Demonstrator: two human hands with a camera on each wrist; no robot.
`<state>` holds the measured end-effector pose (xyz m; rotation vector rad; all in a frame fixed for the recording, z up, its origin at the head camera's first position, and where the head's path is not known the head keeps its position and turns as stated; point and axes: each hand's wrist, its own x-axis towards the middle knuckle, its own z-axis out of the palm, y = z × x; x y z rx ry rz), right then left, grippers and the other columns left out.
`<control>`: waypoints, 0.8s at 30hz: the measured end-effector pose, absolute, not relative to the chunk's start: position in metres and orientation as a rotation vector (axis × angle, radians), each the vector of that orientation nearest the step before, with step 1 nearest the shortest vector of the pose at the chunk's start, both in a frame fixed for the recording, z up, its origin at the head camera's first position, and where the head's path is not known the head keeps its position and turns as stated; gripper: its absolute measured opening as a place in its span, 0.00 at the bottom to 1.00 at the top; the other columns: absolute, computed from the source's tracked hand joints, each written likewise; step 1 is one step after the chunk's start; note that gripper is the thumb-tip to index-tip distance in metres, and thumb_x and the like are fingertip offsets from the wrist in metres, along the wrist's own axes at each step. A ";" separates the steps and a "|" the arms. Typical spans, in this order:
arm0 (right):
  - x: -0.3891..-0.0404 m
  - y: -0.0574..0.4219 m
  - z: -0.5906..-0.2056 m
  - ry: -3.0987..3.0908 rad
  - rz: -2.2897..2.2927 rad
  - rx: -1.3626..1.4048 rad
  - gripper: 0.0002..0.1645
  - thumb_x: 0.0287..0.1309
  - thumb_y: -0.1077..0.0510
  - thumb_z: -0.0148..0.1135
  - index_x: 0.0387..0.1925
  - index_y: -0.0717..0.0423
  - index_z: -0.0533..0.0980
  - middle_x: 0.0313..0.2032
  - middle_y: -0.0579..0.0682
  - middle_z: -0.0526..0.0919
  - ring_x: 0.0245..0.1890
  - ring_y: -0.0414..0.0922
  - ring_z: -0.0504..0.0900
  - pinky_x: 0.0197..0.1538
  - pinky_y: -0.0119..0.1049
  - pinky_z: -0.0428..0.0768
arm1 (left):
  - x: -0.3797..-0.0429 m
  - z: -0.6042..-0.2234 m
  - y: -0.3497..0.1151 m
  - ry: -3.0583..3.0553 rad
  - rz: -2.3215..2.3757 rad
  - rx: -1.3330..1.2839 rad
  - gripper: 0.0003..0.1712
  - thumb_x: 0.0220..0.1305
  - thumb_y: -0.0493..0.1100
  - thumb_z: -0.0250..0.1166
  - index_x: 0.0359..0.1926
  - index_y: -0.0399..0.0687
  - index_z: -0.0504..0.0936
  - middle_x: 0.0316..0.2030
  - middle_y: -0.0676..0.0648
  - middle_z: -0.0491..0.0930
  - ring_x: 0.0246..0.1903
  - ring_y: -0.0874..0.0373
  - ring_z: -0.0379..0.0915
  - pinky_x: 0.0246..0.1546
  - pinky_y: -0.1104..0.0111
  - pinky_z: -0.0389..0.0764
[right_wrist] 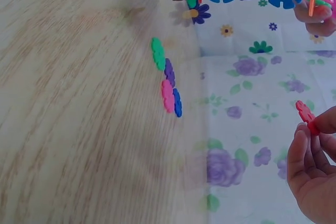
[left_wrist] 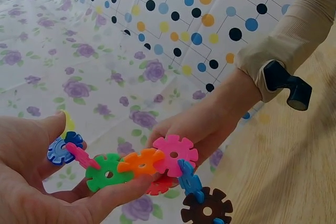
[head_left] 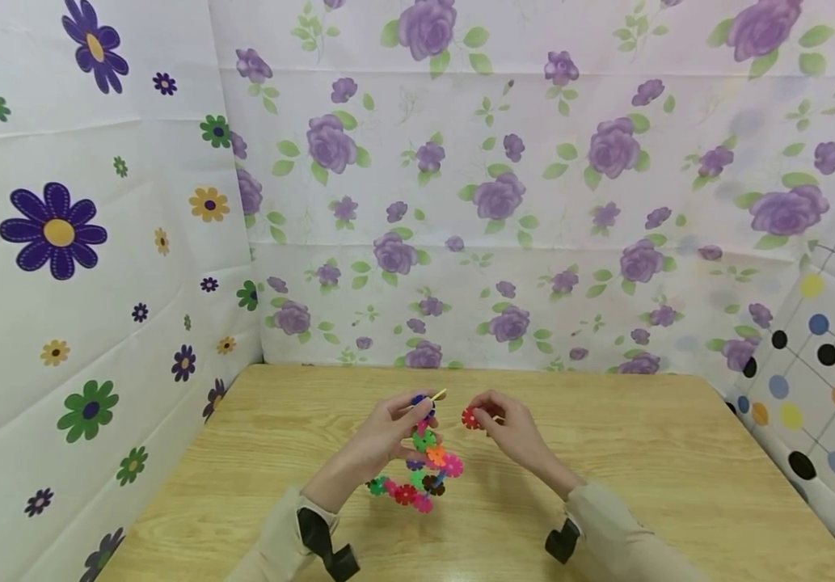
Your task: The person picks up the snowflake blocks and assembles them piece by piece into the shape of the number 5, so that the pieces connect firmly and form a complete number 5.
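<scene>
My left hand (head_left: 377,436) holds one end of a chain of slotted snowflake discs, its thumb and a finger pinching the blue disc (left_wrist: 65,149). A yellow disc (head_left: 439,395), seen edge-on, sticks out at that end. Pink, green (left_wrist: 107,173) and orange (left_wrist: 142,162) discs follow along the fingers. Further on, the chain hangs down past a brown disc (left_wrist: 207,209) and curves back under the hand. To the right, my right hand (head_left: 515,432) pinches a single red disc (head_left: 470,418) between thumb and fingers, a short gap away from the chain's yellow end.
Several loose discs lie on the wooden table (head_left: 606,469), among them a green one (right_wrist: 157,53) and a pink one (right_wrist: 167,96), below the chain. Flower-patterned sheets (head_left: 461,202) stand behind and at the left; a dotted sheet (head_left: 824,364) stands at the right.
</scene>
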<state>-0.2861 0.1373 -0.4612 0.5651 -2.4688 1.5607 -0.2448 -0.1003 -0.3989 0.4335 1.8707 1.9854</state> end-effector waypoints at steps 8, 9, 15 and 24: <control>-0.268 0.132 -0.438 -2.452 1.555 0.598 0.09 0.68 0.63 0.54 0.44 0.60 0.78 0.36 0.57 0.83 0.31 0.45 0.80 0.27 0.30 0.78 | -0.245 -0.400 -0.098 1.872 1.969 0.458 0.30 0.69 0.55 0.58 0.65 0.43 0.70 0.37 0.51 0.76 0.38 0.55 0.80 0.41 0.51 0.85; -0.264 0.131 -0.433 -2.446 1.553 0.610 0.09 0.68 0.63 0.54 0.44 0.61 0.78 0.36 0.57 0.83 0.30 0.43 0.80 0.27 0.30 0.78 | -0.245 -0.400 -0.098 1.870 1.967 0.456 0.30 0.69 0.55 0.58 0.65 0.44 0.70 0.37 0.50 0.76 0.38 0.55 0.80 0.41 0.51 0.85; -0.250 0.127 -0.416 -2.341 1.529 0.695 0.08 0.68 0.63 0.55 0.43 0.61 0.77 0.34 0.57 0.82 0.27 0.37 0.76 0.26 0.30 0.77 | -0.245 -0.399 -0.097 1.870 1.959 0.467 0.30 0.69 0.54 0.59 0.66 0.44 0.70 0.38 0.50 0.76 0.39 0.55 0.79 0.41 0.49 0.84; -0.241 0.124 -0.403 -2.175 1.585 0.784 0.07 0.68 0.65 0.53 0.43 0.63 0.76 0.30 0.59 0.79 0.24 0.35 0.73 0.25 0.30 0.75 | -0.245 -0.400 -0.097 1.865 1.943 0.483 0.29 0.70 0.51 0.58 0.67 0.44 0.69 0.38 0.50 0.76 0.40 0.56 0.77 0.40 0.50 0.84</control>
